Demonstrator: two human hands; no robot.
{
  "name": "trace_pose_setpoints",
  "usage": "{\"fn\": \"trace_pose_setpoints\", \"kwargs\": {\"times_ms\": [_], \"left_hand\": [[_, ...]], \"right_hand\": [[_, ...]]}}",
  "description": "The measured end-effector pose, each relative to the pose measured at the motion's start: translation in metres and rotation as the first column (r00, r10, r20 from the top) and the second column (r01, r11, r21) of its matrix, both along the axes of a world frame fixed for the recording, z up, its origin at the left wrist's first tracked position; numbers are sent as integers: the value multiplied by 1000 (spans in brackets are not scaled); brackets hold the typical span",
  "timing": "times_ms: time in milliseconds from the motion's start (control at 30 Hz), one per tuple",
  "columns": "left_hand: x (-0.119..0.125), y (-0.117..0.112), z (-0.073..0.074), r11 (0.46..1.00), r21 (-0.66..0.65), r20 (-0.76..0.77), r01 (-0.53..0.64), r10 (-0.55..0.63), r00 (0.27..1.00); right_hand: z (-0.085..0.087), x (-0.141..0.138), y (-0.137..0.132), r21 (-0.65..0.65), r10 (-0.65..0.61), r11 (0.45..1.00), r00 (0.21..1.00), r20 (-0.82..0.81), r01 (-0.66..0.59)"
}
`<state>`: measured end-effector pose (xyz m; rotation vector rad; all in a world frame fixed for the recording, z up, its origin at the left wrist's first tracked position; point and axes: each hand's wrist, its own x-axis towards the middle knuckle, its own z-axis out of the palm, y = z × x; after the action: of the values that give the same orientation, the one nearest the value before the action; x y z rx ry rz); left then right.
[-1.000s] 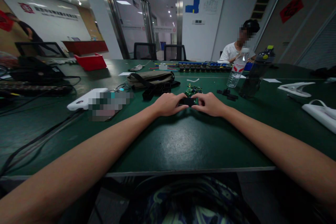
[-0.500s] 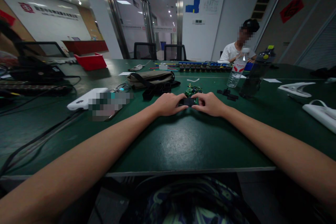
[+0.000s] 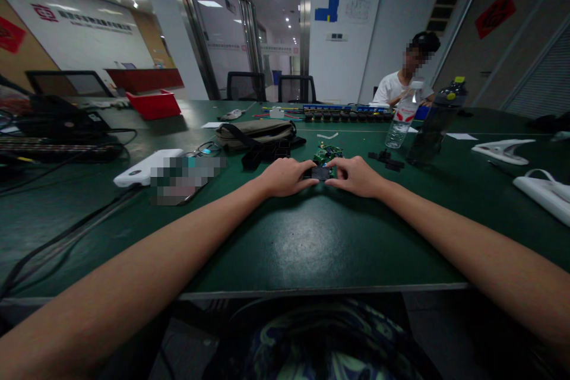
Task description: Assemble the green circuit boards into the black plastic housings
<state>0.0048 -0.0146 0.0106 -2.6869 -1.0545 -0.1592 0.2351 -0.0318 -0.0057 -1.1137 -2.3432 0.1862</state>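
Between my two hands is a small black plastic housing (image 3: 321, 173) with a bit of green circuit board showing at its right end. My left hand (image 3: 287, 177) pinches its left side between thumb and fingers. From the right, my right hand (image 3: 358, 177) grips the other end the same way. The fingers cover both ends of the piece. Just behind it lies a pile of small green circuit boards (image 3: 328, 151). Several black plastic pieces (image 3: 386, 160) are scattered to the right of my right hand.
A grey-brown pouch (image 3: 256, 133) and black open trays (image 3: 267, 154) lie behind my left hand. A white power bank (image 3: 149, 167) is at left. A clear water bottle (image 3: 404, 116) and a dark bottle (image 3: 434, 127) stand at right. Across the table (image 3: 303, 249) sits a person (image 3: 398, 86).
The black housing has tilted slightly in my fingers, so its top face looks lighter. Both hands stay in nearly the same place.
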Motion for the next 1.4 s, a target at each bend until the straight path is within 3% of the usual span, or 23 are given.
{"fn": "trace_pose_setpoints", "kwargs": {"times_ms": [1400], "left_hand": [[0, 1, -1, 1000, 22, -1, -5, 5, 1000]], "right_hand": [[2, -3, -4, -22, -24, 999, 1000, 3, 24]]}}
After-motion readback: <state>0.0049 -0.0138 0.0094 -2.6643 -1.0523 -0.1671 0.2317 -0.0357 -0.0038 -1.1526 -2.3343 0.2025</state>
